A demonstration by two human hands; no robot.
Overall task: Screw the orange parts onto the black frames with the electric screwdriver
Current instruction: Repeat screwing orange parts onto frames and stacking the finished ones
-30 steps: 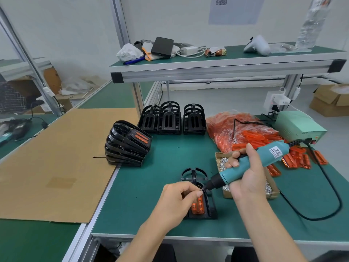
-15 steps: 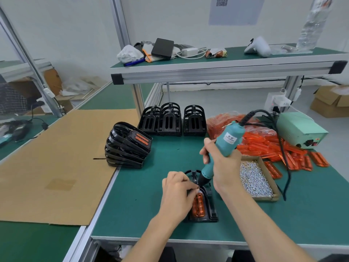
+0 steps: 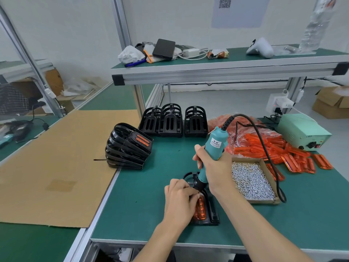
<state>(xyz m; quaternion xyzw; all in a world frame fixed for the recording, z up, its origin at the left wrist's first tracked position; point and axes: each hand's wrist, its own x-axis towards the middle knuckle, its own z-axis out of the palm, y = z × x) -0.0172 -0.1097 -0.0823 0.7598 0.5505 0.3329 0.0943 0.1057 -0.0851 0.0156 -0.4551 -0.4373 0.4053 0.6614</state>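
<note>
A black frame (image 3: 212,212) lies flat near the table's front edge with an orange part (image 3: 200,209) set in it. My left hand (image 3: 180,201) rests on the frame's left side, fingers curled at the driver's tip; what they pinch is hidden. My right hand (image 3: 213,167) grips the teal electric screwdriver (image 3: 215,146), held nearly upright with its tip down on the frame's upper end. The tip itself is hidden behind my left fingers.
A cardboard tray of screws (image 3: 253,180) sits right of the frame. Loose orange parts (image 3: 294,157) and a bag of them lie behind it, beside a green power box (image 3: 302,131). Finished frames (image 3: 128,148) are stacked left, bare frames (image 3: 173,121) behind. The driver's cable (image 3: 268,157) loops over the tray.
My right hand has swung the screwdriver from lying tilted over the screw tray to nearly upright on the frame. My left hand stays on the frame.
</note>
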